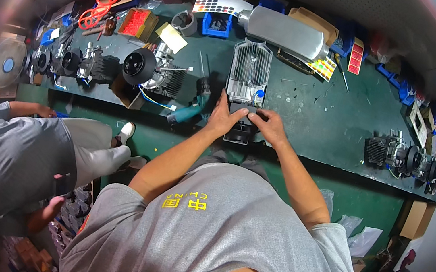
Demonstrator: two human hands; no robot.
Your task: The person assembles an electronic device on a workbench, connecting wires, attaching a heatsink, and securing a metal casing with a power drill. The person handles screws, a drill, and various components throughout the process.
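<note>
In front of me at the bench's near edge lies a finned aluminium housing [250, 72] with a blue round piece on it. A black block-shaped part [243, 109] sits across its near end, and a black fan wheel [237, 134] shows below that. My left hand [224, 118] grips the black part from the left, thumb on top and fingers along the side. From the right, my right hand [270, 126] holds the same part, thumb and fingertips closed on its edge. The undersides of both grips are hidden. A teal power drill [190, 111] lies left of my left hand.
Motor assemblies with black fan wheels [138, 67] line the bench's left; more [385, 149] stand at the right. A silver canister [285, 34] lies behind the housing, beside a blue bin [216, 25]. A screwdriver [342, 71] lies farther right. Another person [30, 161] sits at my left.
</note>
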